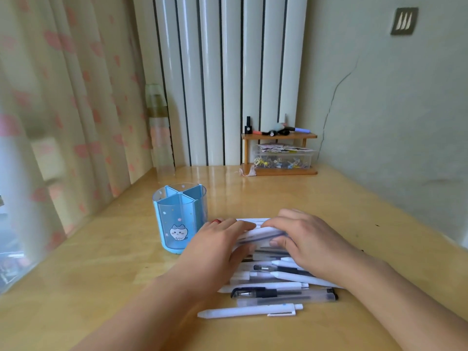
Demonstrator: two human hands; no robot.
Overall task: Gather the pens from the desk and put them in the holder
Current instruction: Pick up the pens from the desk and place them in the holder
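Note:
A heap of several white, clear and black pens (pixel 273 287) lies on the wooden desk (pixel 101 274) in front of me. A white pen (pixel 249 311) lies nearest, apart from the heap. My left hand (pixel 217 247) and my right hand (pixel 309 239) rest over the far end of the heap, both closed around a small bundle of pens (pixel 260 235) held between them. The blue pen holder (pixel 180 217), with a cat picture and divided compartments, stands upright just left of my left hand. No pen shows inside it.
A small wooden shelf (pixel 278 153) with a clear box of clips and small bottles stands at the back by the radiator. A tall clear bottle (pixel 159 130) stands at the back left. Curtains hang along the left edge, a wall runs along the right.

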